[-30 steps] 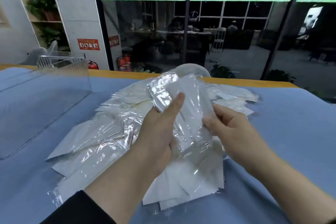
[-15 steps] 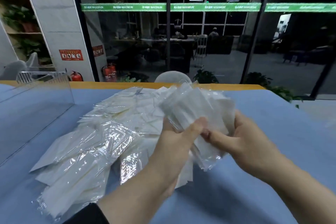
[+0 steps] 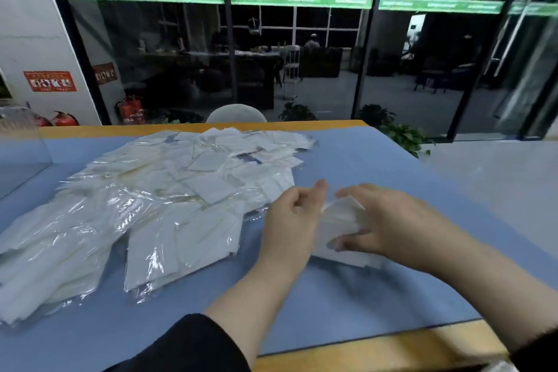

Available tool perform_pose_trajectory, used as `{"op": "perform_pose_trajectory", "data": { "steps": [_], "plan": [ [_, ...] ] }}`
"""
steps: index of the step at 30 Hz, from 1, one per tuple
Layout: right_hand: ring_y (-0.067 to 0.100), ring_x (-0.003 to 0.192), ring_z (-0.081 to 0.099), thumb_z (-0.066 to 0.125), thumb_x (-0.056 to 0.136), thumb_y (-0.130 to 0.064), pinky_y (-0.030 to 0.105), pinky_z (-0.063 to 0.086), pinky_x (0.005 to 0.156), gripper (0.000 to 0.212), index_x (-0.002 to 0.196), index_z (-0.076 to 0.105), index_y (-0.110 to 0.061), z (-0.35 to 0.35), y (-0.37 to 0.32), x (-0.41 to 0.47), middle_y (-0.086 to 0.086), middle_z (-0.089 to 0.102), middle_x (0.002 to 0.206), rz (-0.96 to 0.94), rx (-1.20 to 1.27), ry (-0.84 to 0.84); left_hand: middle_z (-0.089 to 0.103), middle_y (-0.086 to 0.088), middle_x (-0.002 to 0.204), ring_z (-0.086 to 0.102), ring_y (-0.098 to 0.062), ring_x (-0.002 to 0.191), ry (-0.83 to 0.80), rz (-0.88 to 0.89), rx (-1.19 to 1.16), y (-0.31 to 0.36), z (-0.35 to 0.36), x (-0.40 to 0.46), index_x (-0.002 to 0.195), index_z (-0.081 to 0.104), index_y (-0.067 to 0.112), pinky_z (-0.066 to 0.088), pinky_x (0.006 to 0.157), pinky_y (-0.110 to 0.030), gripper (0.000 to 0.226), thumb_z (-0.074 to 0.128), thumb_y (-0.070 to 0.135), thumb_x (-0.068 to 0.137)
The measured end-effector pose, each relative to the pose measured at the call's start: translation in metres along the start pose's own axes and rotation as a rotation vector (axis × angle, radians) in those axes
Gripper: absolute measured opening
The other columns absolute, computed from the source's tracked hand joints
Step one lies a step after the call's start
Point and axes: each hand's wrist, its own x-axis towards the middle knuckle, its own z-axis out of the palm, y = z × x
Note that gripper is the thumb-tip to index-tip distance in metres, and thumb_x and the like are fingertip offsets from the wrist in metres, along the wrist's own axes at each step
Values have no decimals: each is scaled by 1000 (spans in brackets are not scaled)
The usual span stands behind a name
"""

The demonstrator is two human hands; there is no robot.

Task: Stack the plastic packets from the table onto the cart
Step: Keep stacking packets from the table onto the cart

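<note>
A wide heap of clear plastic packets (image 3: pixel 157 199) with white contents lies on the blue table mat (image 3: pixel 377 178). To its right, a small bunch of packets (image 3: pixel 341 229) sits low over the mat between my two hands. My right hand (image 3: pixel 389 220) grips the bunch from the right, thumb underneath and fingers over the top. My left hand (image 3: pixel 293 220) is against its left edge with fingers loosely curled; its hold on the bunch is blurred. No cart is in view.
A clear acrylic box (image 3: pixel 21 145) stands at the table's far left. The wooden table edge (image 3: pixel 377 347) runs along the near side and a white chair back (image 3: pixel 235 113) rises behind the far edge. Glass walls and potted plants (image 3: pixel 404 133) lie beyond.
My hands have carried the bunch of packets away from the heap, rightward and down to just above the mat. The camera view has swung to the right.
</note>
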Motion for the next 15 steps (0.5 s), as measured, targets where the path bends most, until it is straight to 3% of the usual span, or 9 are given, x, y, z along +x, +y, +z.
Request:
{"op": "perform_pose_trajectory", "data": {
  "steps": [2, 4, 7, 10, 12, 15],
  "plan": [
    [9, 99, 60, 64, 70, -83, 39, 52, 82, 69, 124, 46, -44, 6, 2, -3, -19, 55, 109, 7, -35, 12, 61, 10, 72, 52, 0, 68, 3, 44, -56, 3, 2, -1, 88, 67, 8, 41, 66, -19, 78, 54, 85, 77],
    [11, 95, 58, 63, 72, -81, 36, 52, 77, 64, 121, 46, -43, 11, -2, -3, -15, 55, 102, -28, -74, 31, 67, 14, 71, 56, 4, 67, -18, 62, -3, 2, 9, -3, 83, 70, 18, 41, 62, -13, 60, 63, 77, 77],
    [12, 102, 58, 61, 74, -80, 32, 47, 74, 62, 123, 41, -46, 9, -10, 1, -16, 54, 108, -57, -69, 71, 71, 11, 75, 59, 1, 69, 21, 61, 70, -6, 13, -3, 81, 73, 22, 43, 61, -12, 17, 73, 36, 90],
    [8, 118, 52, 60, 70, -85, 31, 43, 81, 85, 141, 37, -44, 8, 2, -2, -21, 51, 126, -22, 0, 75, 69, 5, 79, 56, -2, 69, 99, 70, 66, -13, 5, 2, 85, 70, 21, 41, 62, -11, 11, 65, 18, 94],
    [3, 119, 48, 64, 67, -84, 29, 43, 88, 88, 141, 36, -46, 12, 15, -9, -24, 47, 125, 14, 106, 94, 71, 9, 88, 59, -2, 77, 131, 37, 11, -14, 2, 3, 93, 68, 28, 43, 66, -15, 15, 60, 15, 94],
    [-6, 111, 50, 78, 68, -68, 23, 41, 96, 83, 139, 40, -47, 25, 28, -19, -28, 44, 130, 56, 379, 107, 68, 14, 88, 57, 6, 73, 65, -32, -55, -11, 9, 1, 94, 67, 27, 40, 68, -19, 10, 60, 32, 98]
  ]
}}
